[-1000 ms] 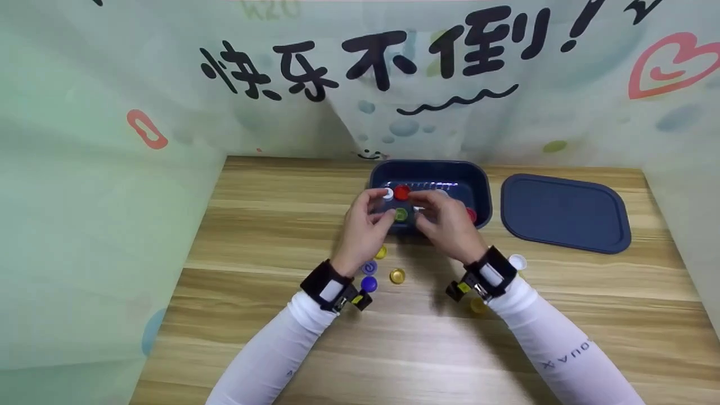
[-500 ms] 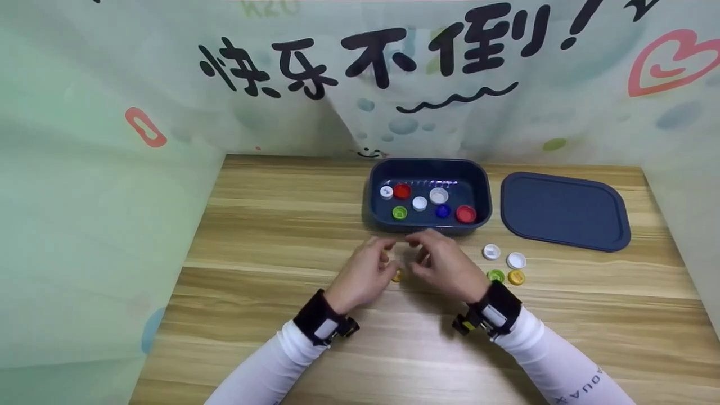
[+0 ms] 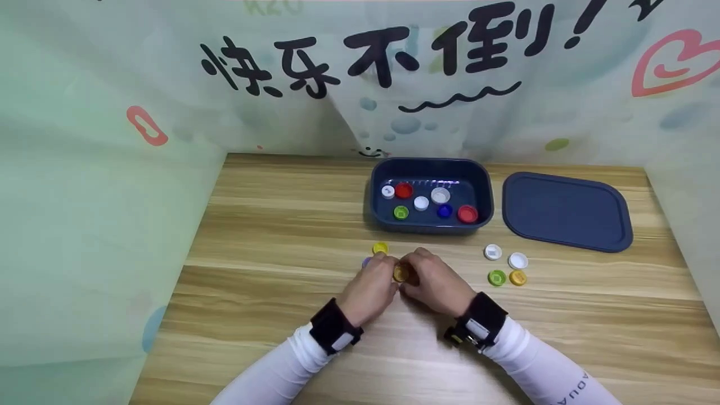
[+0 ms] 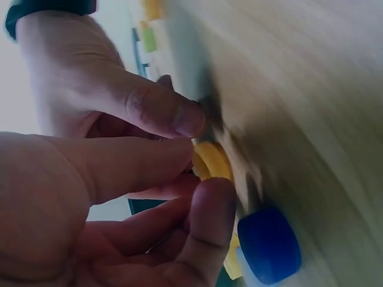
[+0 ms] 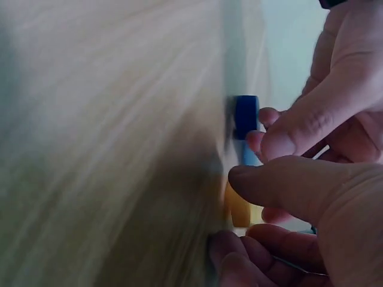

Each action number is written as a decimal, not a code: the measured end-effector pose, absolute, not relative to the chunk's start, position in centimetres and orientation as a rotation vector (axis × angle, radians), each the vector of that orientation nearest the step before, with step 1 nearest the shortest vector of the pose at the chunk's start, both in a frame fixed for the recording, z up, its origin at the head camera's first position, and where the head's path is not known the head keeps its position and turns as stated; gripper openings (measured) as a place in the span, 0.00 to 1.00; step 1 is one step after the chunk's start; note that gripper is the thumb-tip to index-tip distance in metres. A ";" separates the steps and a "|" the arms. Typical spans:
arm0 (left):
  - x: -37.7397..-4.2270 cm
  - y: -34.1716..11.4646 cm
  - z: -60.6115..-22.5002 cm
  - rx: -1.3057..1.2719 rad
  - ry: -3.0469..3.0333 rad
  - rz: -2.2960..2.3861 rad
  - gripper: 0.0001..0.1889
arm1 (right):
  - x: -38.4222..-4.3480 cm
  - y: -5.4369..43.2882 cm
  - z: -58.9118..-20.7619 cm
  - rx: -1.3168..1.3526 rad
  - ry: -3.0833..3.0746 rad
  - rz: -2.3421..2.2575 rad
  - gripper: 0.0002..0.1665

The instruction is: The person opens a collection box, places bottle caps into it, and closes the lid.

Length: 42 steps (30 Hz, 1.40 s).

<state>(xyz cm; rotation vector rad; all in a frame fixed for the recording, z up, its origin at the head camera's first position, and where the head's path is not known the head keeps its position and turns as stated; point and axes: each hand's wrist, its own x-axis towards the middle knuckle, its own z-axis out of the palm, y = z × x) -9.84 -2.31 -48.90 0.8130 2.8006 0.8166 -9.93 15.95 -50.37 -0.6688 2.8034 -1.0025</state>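
A gold bottle cap (image 3: 400, 273) sits between my two hands, close to the tabletop in front of the box. My left hand (image 3: 368, 289) pinches it from the left; in the left wrist view thumb and forefinger meet around the cap (image 4: 212, 160). From the right, my right hand (image 3: 440, 284) has its thumb and curled fingers about the same cap (image 5: 240, 206), partly covering it. Just behind the left hand lies a yellow bottle cap (image 3: 380, 247), with a purple cap (image 3: 366, 262) mostly hidden. A blue bottle cap (image 4: 269, 245) stands beside the left fingers, hidden in the head view.
Behind the hands stands a dark blue box (image 3: 432, 229) holding several red, white, green and blue caps. Its flat lid-like tray (image 3: 567, 211) lies to the right. White caps (image 3: 518, 260), a green cap (image 3: 497, 277) and an orange cap (image 3: 518, 277) lie right of the hands.
Both hands have come back from over the box toward the front and closed in on the gold cap. The caps inside the box are uncovered to view.
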 end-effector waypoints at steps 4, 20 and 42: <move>-9.9 -2.0 -49.4 0.892 2.914 0.652 0.02 | -10.0 15.7 -50.7 -0.693 2.820 -1.018 0.16; -10.3 -1.8 -48.5 0.733 2.832 0.898 0.06 | -9.8 16.4 -49.6 -0.632 2.830 -1.132 0.15; -13.5 0.7 -45.3 0.539 2.623 1.630 0.15 | -11.9 18.3 -45.7 -0.387 2.915 -1.488 0.22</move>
